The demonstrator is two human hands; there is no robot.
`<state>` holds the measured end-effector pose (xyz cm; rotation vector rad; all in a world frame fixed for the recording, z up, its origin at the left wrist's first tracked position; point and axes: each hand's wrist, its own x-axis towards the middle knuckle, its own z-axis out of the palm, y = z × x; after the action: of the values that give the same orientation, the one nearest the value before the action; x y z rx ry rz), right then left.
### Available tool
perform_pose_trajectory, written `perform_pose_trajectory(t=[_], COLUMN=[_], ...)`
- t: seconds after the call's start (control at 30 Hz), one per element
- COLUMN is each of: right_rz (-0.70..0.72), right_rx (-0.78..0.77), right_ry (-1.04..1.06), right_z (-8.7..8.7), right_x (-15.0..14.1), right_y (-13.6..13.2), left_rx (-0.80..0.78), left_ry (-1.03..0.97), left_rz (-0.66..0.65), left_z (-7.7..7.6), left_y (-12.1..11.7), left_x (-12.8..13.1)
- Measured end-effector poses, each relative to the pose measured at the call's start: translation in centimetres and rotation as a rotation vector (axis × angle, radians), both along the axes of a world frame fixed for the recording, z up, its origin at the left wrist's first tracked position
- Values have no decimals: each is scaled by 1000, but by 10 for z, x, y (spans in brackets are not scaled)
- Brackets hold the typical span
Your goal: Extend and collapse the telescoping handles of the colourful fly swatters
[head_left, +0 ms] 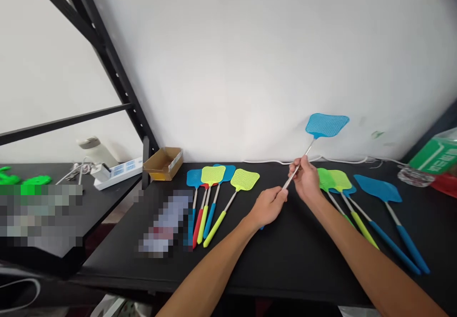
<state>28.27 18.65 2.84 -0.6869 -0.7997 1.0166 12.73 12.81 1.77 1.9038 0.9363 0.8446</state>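
Both of my hands grip a blue fly swatter [326,125], tilted with its head up to the right against the white wall. My left hand [269,206] is closed round its lower part, and most of the handle is hidden under it. Higher up, my right hand [303,176] pinches the thin metal rod. Left of my hands lies a group of fly swatters in blue, red and yellow-green, with a yellow-green fly swatter [244,179] closest. To the right lie more, among them a green fly swatter [326,180] and a wide blue fly swatter [378,188].
An open cardboard box [164,163] stands at the back left of the black table [271,269], beside a black metal post [117,74]. A white power strip [119,172] lies further left. A green package [435,155] sits at the far right. A white cable [271,162] runs along the wall.
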Motion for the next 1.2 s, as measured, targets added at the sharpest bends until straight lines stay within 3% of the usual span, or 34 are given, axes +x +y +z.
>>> perform_pose_trajectory(t=[0.27, 0.6, 1.2], right_rz=[22, 33, 79], right_rx=[-22, -22, -18], right_ry=[-62, -182, -146], right_z=[2, 5, 2], right_x=[0, -3, -5], right_y=[-4, -5, -4], left_rx=[-1, -16, -123], left_ry=[-15, -103, -191], left_rz=[11, 5, -39], left_z=[-7, -3, -4], left_y=[1, 0, 0], left_x=[-1, -1, -1])
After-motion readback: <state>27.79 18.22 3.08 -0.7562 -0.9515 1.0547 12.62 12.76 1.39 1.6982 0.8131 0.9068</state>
